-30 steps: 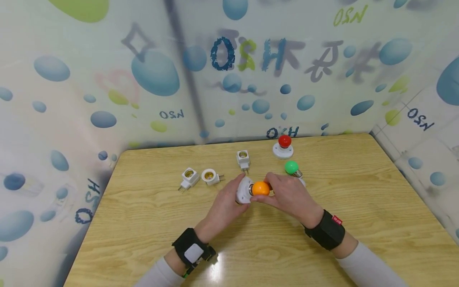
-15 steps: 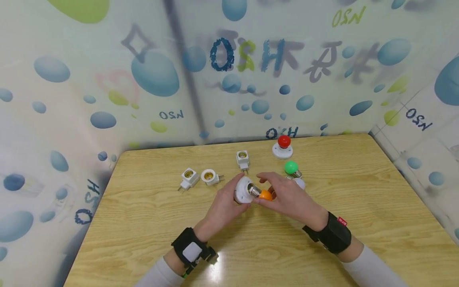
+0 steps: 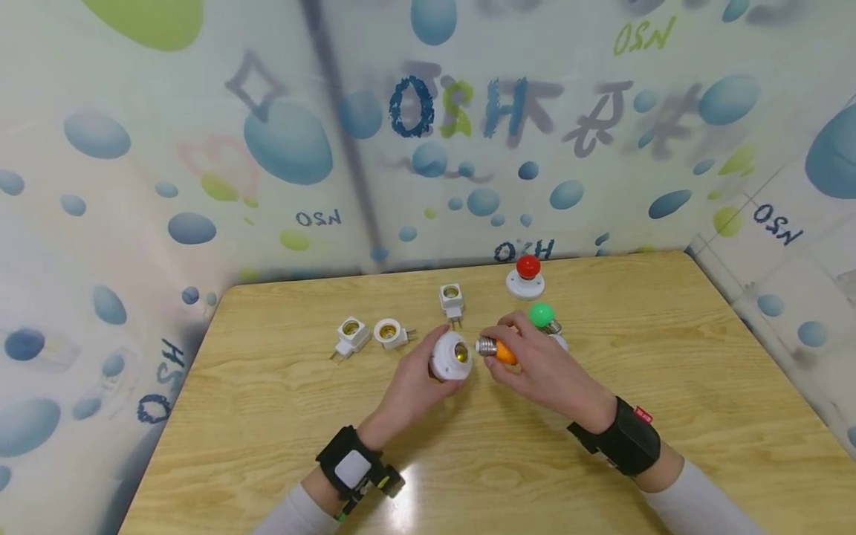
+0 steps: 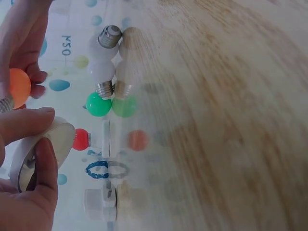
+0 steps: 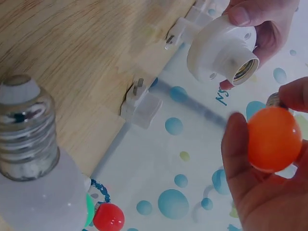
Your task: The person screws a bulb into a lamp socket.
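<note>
My left hand grips a round white lamp holder by its base, with its brass-lined socket turned to the right. In the right wrist view the holder's open socket shows, nothing in it. Between the thumb and fingers of my right hand is an orange light bulb. Its metal screw end points left at the socket, a small gap apart. The left wrist view shows the orange bulb just above the lamp holder.
Behind the hands lie three white plug-in sockets. A red bulb stands in a white holder at the back right. A green bulb lies beside my right hand, near white bulbs. A patterned wall backs the table.
The orange bulb has come away from the lamp holder's socket and moved right, its screw end now uncovered. The left hand has turned the holder slightly, so its socket opening shows more.
</note>
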Available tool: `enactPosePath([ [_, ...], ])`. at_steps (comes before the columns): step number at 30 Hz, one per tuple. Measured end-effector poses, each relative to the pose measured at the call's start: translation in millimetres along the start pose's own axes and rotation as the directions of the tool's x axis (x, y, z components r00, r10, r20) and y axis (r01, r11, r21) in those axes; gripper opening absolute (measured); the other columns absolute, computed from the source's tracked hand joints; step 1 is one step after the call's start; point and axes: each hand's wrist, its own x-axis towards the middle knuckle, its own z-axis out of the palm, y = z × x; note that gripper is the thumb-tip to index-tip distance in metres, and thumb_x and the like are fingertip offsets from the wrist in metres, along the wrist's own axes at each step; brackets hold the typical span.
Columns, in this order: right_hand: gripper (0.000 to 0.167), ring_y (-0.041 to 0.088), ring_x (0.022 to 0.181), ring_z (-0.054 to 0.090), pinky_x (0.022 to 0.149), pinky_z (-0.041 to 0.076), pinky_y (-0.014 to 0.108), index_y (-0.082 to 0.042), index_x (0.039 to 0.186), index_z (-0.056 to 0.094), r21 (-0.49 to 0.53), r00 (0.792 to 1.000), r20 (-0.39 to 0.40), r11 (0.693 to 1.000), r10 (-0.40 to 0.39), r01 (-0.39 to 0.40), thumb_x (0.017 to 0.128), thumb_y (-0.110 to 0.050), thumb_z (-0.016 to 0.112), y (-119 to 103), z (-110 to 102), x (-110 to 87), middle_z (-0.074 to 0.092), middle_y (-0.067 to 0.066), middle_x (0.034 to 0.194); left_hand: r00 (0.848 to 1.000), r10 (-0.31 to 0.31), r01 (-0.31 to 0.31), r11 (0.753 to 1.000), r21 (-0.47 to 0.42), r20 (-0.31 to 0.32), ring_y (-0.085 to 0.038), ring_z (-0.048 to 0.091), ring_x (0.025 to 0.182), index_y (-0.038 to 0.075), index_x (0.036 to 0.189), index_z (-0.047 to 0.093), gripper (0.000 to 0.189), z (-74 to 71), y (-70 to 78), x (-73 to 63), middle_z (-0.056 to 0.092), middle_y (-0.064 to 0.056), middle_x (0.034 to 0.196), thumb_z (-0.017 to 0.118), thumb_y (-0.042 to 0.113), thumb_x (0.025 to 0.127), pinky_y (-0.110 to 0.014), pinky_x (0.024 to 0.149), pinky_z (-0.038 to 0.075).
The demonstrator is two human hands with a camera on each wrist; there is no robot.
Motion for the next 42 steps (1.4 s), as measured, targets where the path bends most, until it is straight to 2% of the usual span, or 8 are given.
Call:
enactPosePath([
  [5,0.051,0.012,0.083,0.054,0.069,0.051,0.025,-0.008,0.140,0.062,-0.017,0.999,0.045,0.999,-0.028,0.029,0.091,-0.015,0.072,-2.3,3.5,3.6,0.052,0.009,0.123,1.000,-0.022,0.023,1.000,-0.006,0.021,-0.033,0.061,0.120,-0.003,0.153,0.042,0.088,0.5,-1.9,-0.5,0.059,-0.023,0.140,0.088,0.002,0.078,-0.050,0.099,0.052],
  [14,0.044,0.016,0.100,0.059,0.090,0.058,0.034,-0.007,0.126,0.057,-0.052,0.984,0.015,0.983,-0.176,0.177,0.091,-0.016,0.082,-0.6,6.2,6.2,0.060,0.006,0.120,0.998,-0.053,0.052,0.998,0.029,0.034,-0.031,0.061,0.116,0.001,0.153,0.043,0.088,0.8,1.4,1.3,0.061,-0.021,0.138,0.088,0.003,0.078,-0.048,0.098,0.051],
  [23,0.057,0.025,0.119,0.061,0.098,0.055,0.041,-0.006,0.139,0.059,-0.082,0.958,0.041,0.955,-0.283,0.285,0.088,-0.012,0.084,0.9,1.6,3.0,0.058,0.013,0.137,0.996,-0.074,0.072,0.997,0.032,0.048,-0.030,0.060,0.116,0.002,0.154,0.042,0.088,0.0,2.9,1.3,0.059,-0.020,0.140,0.087,0.003,0.080,-0.049,0.099,0.051],
  [29,0.056,0.022,0.111,0.064,0.095,0.057,0.037,-0.006,0.141,0.059,-0.042,0.959,0.045,0.959,-0.278,0.280,0.091,-0.015,0.081,3.4,-2.0,3.1,0.062,0.010,0.131,0.999,-0.034,0.032,0.999,0.043,0.042,-0.031,0.060,0.118,0.000,0.154,0.042,0.087,0.7,4.7,0.6,0.058,-0.021,0.142,0.087,0.001,0.079,-0.049,0.101,0.051],
  [33,0.051,0.018,0.104,0.065,0.092,0.058,0.035,-0.005,0.142,0.058,-0.031,0.963,0.048,0.964,-0.264,0.266,0.102,-0.036,0.066,4.1,-2.0,3.5,0.063,0.010,0.127,0.999,-0.020,0.018,0.999,0.051,0.040,-0.029,0.061,0.114,0.000,0.154,0.042,0.087,0.5,5.4,-0.8,0.059,-0.019,0.141,0.087,0.001,0.080,-0.046,0.097,0.053],
  [37,0.051,0.019,0.106,0.065,0.093,0.058,0.035,-0.004,0.142,0.057,-0.020,0.966,0.060,0.968,-0.250,0.252,0.102,-0.034,0.066,3.7,0.6,4.6,0.063,0.010,0.129,0.999,-0.015,0.014,0.999,0.044,0.029,-0.029,0.061,0.115,0.001,0.153,0.043,0.085,-0.7,4.3,-2.1,0.058,-0.019,0.141,0.086,0.000,0.081,-0.047,0.097,0.053],
  [40,0.052,0.019,0.105,0.065,0.092,0.058,0.036,-0.004,0.140,0.057,-0.024,0.971,0.055,0.971,-0.235,0.236,0.096,-0.024,0.075,3.2,2.9,4.9,0.064,0.010,0.127,1.000,-0.016,0.016,0.999,0.036,0.012,-0.031,0.060,0.118,0.002,0.153,0.044,0.083,-1.5,4.0,-3.4,0.058,-0.019,0.143,0.085,-0.001,0.081,-0.049,0.099,0.052],
  [42,0.050,0.017,0.100,0.066,0.090,0.059,0.035,-0.004,0.137,0.058,-0.042,0.975,0.033,0.974,-0.220,0.221,0.100,-0.035,0.069,2.6,4.2,5.1,0.066,0.008,0.122,1.000,-0.022,0.022,0.999,0.026,0.001,-0.030,0.060,0.116,0.003,0.153,0.044,0.083,-1.7,5.5,-4.1,0.058,-0.019,0.142,0.085,-0.001,0.081,-0.048,0.098,0.053],
])
